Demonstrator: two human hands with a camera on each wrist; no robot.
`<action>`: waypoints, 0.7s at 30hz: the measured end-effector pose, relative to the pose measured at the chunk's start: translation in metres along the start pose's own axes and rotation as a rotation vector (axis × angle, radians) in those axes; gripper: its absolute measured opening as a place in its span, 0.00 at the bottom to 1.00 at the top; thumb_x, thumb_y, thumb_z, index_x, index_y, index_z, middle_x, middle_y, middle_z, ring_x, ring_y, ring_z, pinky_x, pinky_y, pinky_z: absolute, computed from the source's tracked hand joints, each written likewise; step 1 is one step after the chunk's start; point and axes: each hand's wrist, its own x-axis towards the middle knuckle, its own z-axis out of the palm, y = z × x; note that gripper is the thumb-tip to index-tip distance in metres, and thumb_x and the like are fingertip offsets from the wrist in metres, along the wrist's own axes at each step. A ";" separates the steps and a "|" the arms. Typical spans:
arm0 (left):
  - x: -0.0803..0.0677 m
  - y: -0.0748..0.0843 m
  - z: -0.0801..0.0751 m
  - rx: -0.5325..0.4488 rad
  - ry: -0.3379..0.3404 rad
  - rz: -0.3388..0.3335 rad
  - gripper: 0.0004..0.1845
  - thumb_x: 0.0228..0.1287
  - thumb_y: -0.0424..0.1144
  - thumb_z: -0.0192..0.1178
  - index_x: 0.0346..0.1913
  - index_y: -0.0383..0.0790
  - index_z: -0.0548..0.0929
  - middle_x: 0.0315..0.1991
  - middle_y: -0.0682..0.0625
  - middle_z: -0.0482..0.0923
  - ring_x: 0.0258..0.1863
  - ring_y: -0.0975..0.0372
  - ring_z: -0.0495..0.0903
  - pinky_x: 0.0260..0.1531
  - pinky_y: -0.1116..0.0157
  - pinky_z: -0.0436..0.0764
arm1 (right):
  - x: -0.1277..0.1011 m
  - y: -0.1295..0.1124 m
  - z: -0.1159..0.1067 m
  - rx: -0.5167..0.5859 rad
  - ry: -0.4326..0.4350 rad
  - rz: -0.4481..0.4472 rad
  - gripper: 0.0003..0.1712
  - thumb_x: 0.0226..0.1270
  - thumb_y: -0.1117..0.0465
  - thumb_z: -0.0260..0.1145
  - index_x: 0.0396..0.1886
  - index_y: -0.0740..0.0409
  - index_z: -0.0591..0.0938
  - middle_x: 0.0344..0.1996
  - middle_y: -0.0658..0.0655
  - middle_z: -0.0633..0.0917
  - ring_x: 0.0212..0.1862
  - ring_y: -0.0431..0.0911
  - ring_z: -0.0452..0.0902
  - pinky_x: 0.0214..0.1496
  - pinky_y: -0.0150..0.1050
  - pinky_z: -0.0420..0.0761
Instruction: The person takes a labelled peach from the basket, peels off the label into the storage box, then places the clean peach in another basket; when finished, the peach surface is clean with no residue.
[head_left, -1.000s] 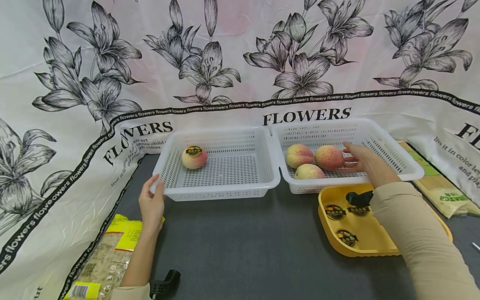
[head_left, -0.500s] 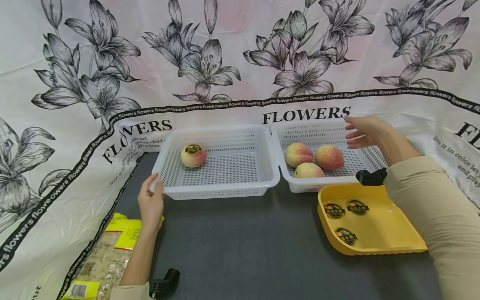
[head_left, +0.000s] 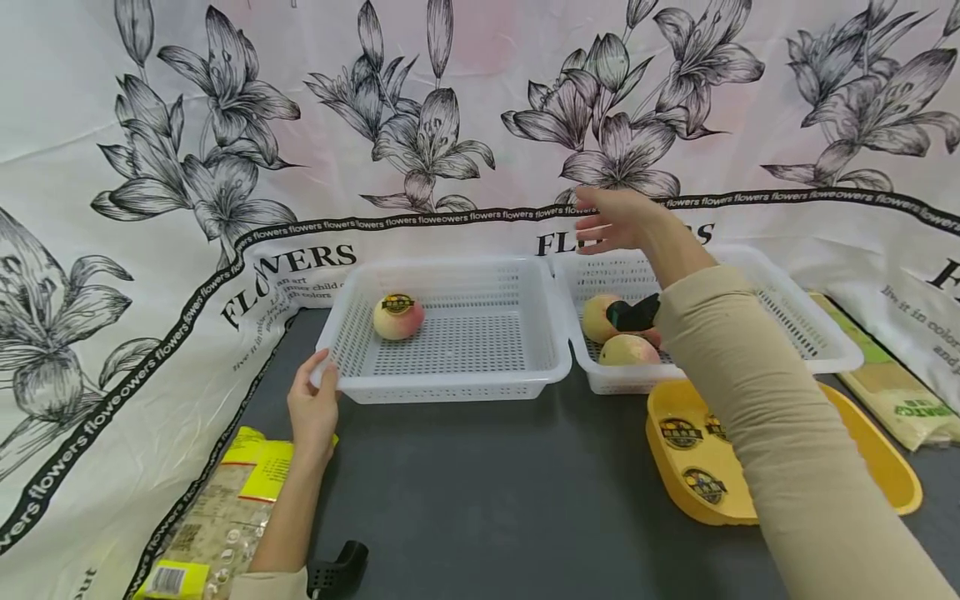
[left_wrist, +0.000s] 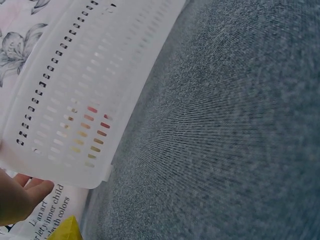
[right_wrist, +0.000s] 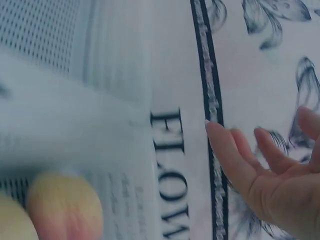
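My left hand (head_left: 311,412) grips the near left corner of a white perforated plastic basket (head_left: 450,387), thumb at its front and fingers at its side. One peach (head_left: 401,323) with a black label sits inside on the left; its red and yellow show through the slots in the left wrist view. My right hand (head_left: 618,221) is raised over the back edge of a second white basket (head_left: 787,304), fingers spread and holding nothing. That basket contains several peaches (head_left: 628,351), partly hidden by the right wrist's black camera (head_left: 633,313). A peach (right_wrist: 65,207) also appears in the right wrist view.
A yellow tray (head_left: 720,517) with black labels stands before the right basket, partly behind the right sleeve (head_left: 780,417). Packages lie at left (head_left: 217,525) and right (head_left: 896,404). A flower-printed sheet (head_left: 480,108) hangs behind the baskets.
My right hand has risen out of the right basket, leaving the peaches there, and swung left toward the gap between the baskets. The left hand keeps its hold on the left basket.
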 end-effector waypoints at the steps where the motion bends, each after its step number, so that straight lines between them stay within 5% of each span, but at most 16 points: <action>1: 0.000 0.000 0.000 0.000 0.000 -0.001 0.22 0.74 0.43 0.47 0.68 0.42 0.68 0.56 0.42 0.70 0.42 0.63 0.71 0.43 0.67 0.73 | 0.006 0.001 0.008 0.011 -0.019 -0.011 0.39 0.74 0.43 0.45 0.77 0.54 0.47 0.73 0.63 0.49 0.71 0.54 0.50 0.64 0.48 0.65; 9: 0.001 -0.001 -0.002 -0.007 0.002 0.024 0.22 0.74 0.41 0.47 0.67 0.41 0.68 0.55 0.39 0.71 0.39 0.60 0.71 0.40 0.68 0.73 | 0.051 0.018 0.063 0.019 -0.191 -0.109 0.36 0.76 0.48 0.47 0.76 0.53 0.49 0.72 0.63 0.53 0.71 0.56 0.50 0.65 0.51 0.62; 21: 0.004 -0.004 -0.001 -0.012 0.021 0.025 0.21 0.74 0.39 0.48 0.66 0.39 0.69 0.56 0.41 0.70 0.42 0.61 0.71 0.42 0.67 0.73 | 0.096 0.056 0.128 -0.081 -0.270 -0.185 0.39 0.70 0.46 0.58 0.74 0.56 0.56 0.69 0.65 0.61 0.69 0.59 0.56 0.63 0.51 0.65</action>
